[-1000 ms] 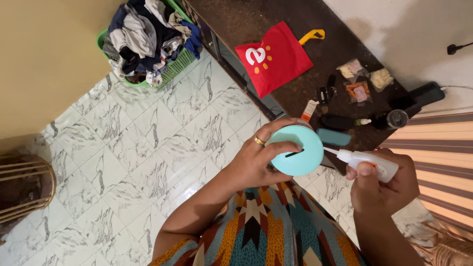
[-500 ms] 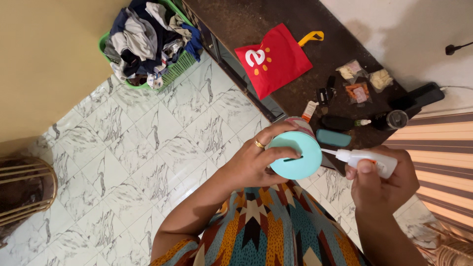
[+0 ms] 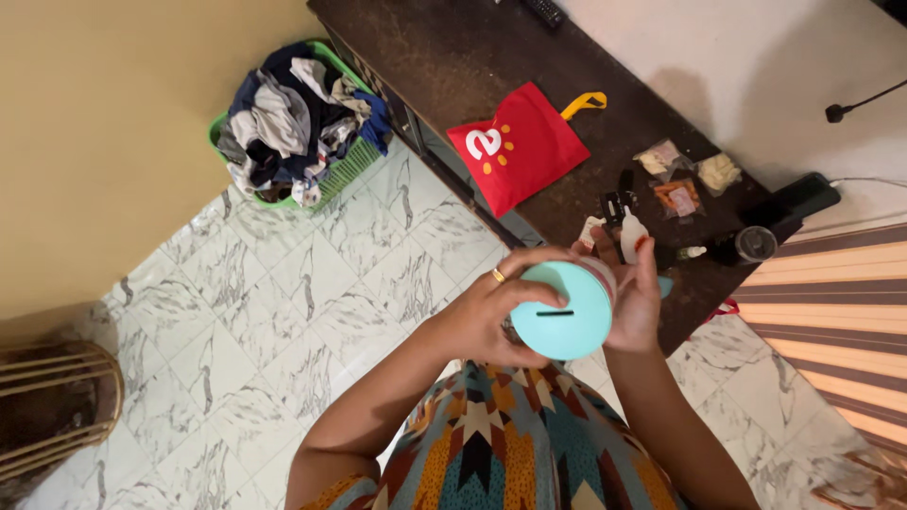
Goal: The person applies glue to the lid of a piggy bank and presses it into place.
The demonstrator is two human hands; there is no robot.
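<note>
Left hand: left hand (image 3: 487, 316) with a gold ring – fingers curled round the rim of the round teal lid (image 3: 565, 310).
Right hand: right hand (image 3: 635, 293) cupped against the lid's far side – gripping it too.
Lid: held above the patterned garment (image 3: 510, 444), near the dark surface (image 3: 491, 66).
Surface: red bag (image 3: 517, 148), small bottles.
Floor: green laundry basket (image 3: 298, 123).

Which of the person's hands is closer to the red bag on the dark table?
Right. The right hand reaches nearer the red bag, fingertips by the table's small items. The left hand sits lower, gripping the round teal container.
</note>
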